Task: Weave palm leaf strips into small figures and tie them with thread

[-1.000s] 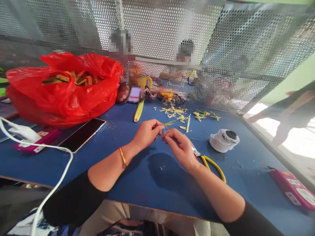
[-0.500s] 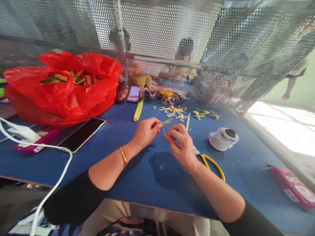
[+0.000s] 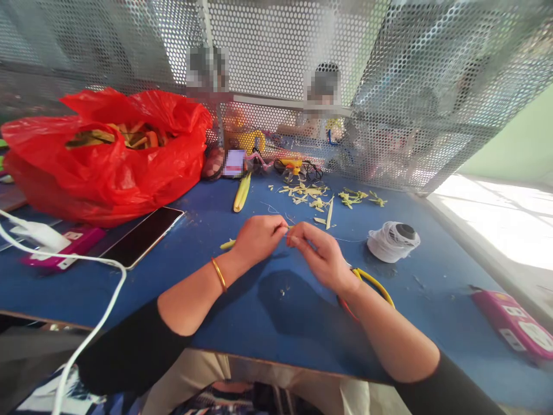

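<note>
My left hand (image 3: 261,237), wearing a gold bangle, pinches a thin yellow-green plant strip between thumb and forefinger. A pale yellow-green end (image 3: 227,245) shows beside its wrist; whether it belongs to that strip I cannot tell. My right hand (image 3: 318,252) is closed, its fingertips meeting the left ones around fine white thread. The thread (image 3: 349,240) runs over the table to a white spool (image 3: 393,242) on the right. Yellow-handled pliers (image 3: 375,285) lie partly under my right wrist, their jaws mostly hidden.
A red plastic bag (image 3: 108,178) of husk-like strips fills the back left. Nearby are a phone (image 3: 144,236), a power strip (image 3: 64,248) and a white cable (image 3: 110,305). Cut plant scraps (image 3: 309,193) lie before a perforated metal screen (image 3: 298,52), with people behind it.
Both hands have come together at the fingertips, and my right hand has turned flatter. The strip's tip no longer points right past my left fingers. A pale end now shows by my left wrist.
</note>
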Motion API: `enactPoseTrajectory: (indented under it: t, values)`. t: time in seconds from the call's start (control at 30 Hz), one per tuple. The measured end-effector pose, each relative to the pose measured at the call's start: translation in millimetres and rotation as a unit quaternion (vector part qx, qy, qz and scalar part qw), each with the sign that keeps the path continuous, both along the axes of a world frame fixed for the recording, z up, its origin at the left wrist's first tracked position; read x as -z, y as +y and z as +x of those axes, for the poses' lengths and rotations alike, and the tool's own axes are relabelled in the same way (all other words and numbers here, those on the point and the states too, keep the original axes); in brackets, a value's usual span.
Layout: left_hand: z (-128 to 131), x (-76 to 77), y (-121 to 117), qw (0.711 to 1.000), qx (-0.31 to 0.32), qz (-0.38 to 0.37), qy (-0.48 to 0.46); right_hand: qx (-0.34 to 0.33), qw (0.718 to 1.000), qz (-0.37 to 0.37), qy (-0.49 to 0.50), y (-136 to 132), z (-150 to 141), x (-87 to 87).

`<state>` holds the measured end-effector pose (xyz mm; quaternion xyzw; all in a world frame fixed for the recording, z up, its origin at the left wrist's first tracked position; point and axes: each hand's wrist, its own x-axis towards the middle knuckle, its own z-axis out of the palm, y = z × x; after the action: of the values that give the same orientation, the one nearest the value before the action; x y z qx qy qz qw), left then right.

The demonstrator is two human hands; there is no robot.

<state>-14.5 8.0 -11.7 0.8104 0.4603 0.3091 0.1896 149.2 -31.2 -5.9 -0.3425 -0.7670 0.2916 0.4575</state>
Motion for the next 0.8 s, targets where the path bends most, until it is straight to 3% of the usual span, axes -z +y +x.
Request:
enactPoseTrajectory:
  t: [0.1, 0.17, 0.27, 0.37, 0.43, 0.53, 0.6, 0.7, 0.8]
  values:
    - [-1, -3.2, -2, 0.990, 0.140, -0.011, 0.029, 0.003, 0.980, -0.150, 0.127, 9, 10, -5.1]
    - [-2, -6.6, -4, 0.976, 0.212, -0.049, -0.015, -0.006, 0.941, -0.253, 0.226, 17, 18, -4.9]
    - [-2, -10.6, -5, 0.964, 0.191, -0.120, -0.144, -0.013, 0.870, -0.359, 0.338, 26, 22, 1.5]
    - [0, -11.0, -3, 0.949, 0.104, -0.156, -0.252, -0.010, 0.847, -0.381, 0.370, 27, 15, 11.0]
    - [1, -9.7, -1, 0.943, 0.048, -0.162, -0.286, 0.001, 0.865, -0.351, 0.358, 22, 6, 15.6]
    - [1, -7.3, 1, 0.950, -0.021, -0.153, -0.272, 0.040, 0.939, -0.219, 0.261, 10, -6, 16.3]
    - [1, -6.2, 1, 0.970, -0.031, -0.116, -0.211, 0.049, 0.980, -0.113, 0.154, 3, -10, 12.9]
    - [-1, -6.0, -1, 0.996, 0.033, -0.048, -0.073, 0.033, 0.995, -0.064, 0.066, 0, -7, 5.5]
    - [-3, -7.9, -4, 0.980, 0.165, -0.109, -0.020, 0.031, 0.977, -0.161, 0.138, 8, 4, -0.5]
